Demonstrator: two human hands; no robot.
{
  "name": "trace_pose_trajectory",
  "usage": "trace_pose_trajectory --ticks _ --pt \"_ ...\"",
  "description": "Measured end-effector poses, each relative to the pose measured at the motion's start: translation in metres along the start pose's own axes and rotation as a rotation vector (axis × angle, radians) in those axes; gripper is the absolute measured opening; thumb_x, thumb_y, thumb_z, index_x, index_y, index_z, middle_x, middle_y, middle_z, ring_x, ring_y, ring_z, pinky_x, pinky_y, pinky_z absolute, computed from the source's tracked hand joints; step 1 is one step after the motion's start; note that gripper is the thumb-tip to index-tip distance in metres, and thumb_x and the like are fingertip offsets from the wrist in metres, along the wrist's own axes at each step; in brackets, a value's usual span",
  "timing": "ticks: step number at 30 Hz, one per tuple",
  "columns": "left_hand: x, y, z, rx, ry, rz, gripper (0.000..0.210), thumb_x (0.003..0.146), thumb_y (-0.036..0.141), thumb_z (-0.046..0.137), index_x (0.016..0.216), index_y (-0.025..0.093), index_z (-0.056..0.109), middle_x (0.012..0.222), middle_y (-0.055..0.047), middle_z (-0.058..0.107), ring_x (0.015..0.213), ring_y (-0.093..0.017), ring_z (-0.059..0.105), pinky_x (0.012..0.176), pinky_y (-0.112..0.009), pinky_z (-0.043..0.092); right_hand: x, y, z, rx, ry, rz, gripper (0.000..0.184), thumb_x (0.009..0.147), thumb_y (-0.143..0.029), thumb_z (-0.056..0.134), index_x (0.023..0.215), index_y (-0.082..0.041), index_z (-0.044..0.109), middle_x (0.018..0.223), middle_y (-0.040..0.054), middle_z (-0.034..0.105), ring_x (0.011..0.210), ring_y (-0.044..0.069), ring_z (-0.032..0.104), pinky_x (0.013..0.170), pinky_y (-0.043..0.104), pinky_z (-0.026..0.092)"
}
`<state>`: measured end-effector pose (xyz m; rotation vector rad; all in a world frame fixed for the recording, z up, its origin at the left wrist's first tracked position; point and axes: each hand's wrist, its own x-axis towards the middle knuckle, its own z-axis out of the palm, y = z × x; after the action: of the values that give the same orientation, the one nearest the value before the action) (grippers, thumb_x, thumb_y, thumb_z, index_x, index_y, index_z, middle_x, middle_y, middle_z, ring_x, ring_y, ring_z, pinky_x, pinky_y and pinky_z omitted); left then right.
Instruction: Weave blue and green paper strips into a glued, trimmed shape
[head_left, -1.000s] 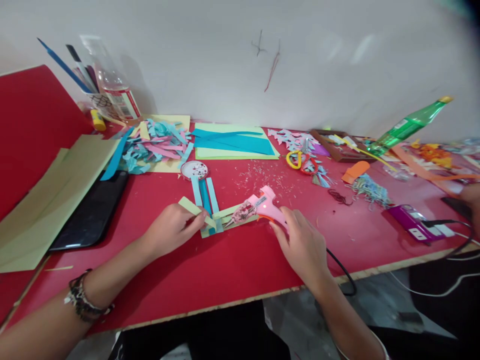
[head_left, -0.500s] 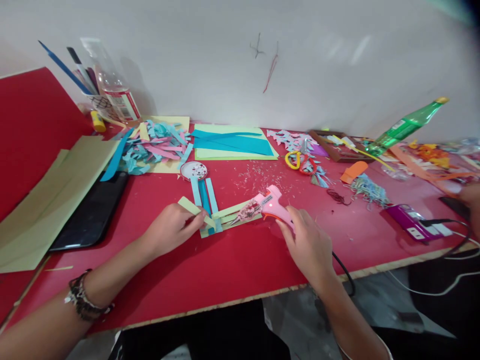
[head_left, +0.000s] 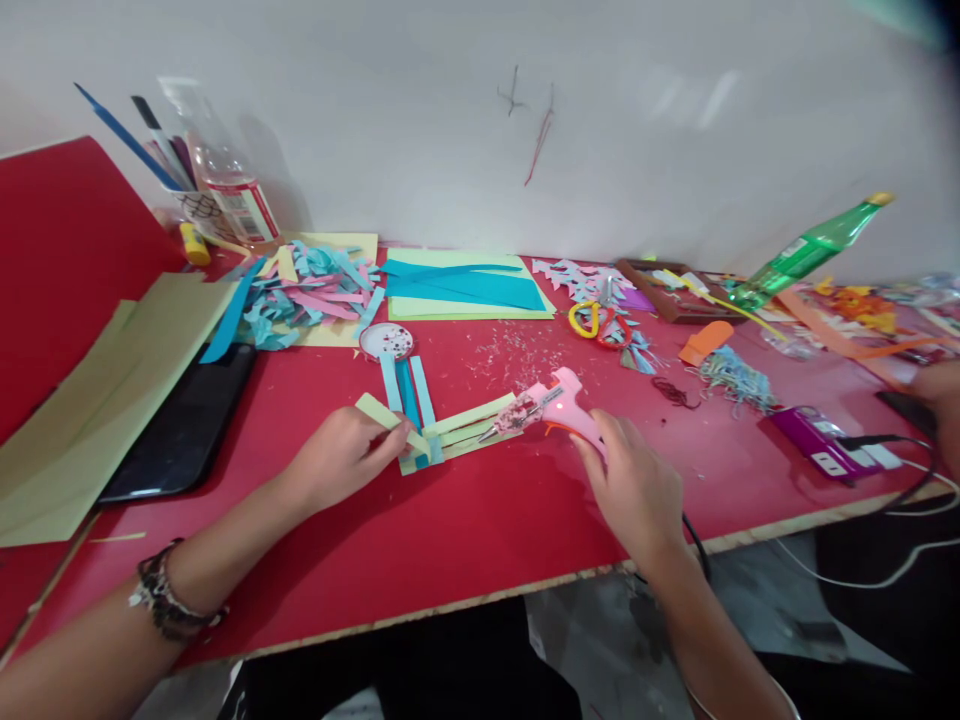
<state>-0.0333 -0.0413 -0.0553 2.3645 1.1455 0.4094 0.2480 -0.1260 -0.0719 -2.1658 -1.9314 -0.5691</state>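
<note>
I see left hand [head_left: 341, 458] pinching narrow pale-yellow paper strip [head_left: 380, 412] | right hand [head_left: 639, 488] gripping pink plastic glue gun [head_left: 566, 406], front mottled dark red

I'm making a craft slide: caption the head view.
Left hand pinches a pale strip; right hand holds a pink glue gun over paper strips on a red table.

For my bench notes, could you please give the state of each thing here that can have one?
Left hand: pinching pale green strip
Right hand: gripping pink hot glue gun
Pink hot glue gun: held, nozzle toward left hand
Black tablet-like slab: dark, partly covered
Green bottle: yellow cap on
Scissors: lying, unheld
Purple extension socket: black plug inserted
Pens: standing in cup
</note>
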Motion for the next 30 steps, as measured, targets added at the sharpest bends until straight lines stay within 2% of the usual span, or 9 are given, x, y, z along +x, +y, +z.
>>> trace_pose_trajectory --ticks 17,30 --pt "0.000 -0.001 0.002 0.012 -0.008 -0.023 0.047 0.087 0.035 0.029 0.073 0.016 0.069 0.061 -0.002 0.066 0.050 -0.011 0.054 0.052 -0.021 0.037 0.000 0.014 0.003 -0.054 -0.024 0.072 0.030 0.088 -0.035 0.038 0.109 -0.017 0.050 0.087 0.0071 0.061 0.073 0.019 0.057 0.049 0.025 0.028" --pt "0.000 -0.004 0.003 0.008 0.007 -0.029 0.046 0.087 0.035 0.030 0.071 0.016 0.069 0.063 -0.003 0.068 0.056 -0.013 0.058 0.054 -0.020 0.040 -0.001 0.026 -0.001 -0.119 -0.027 0.125 0.031 0.088 -0.035 0.038 0.108 -0.016 0.051 0.088 0.0075 0.061 0.069 0.018 0.055 0.048 0.025 0.026"
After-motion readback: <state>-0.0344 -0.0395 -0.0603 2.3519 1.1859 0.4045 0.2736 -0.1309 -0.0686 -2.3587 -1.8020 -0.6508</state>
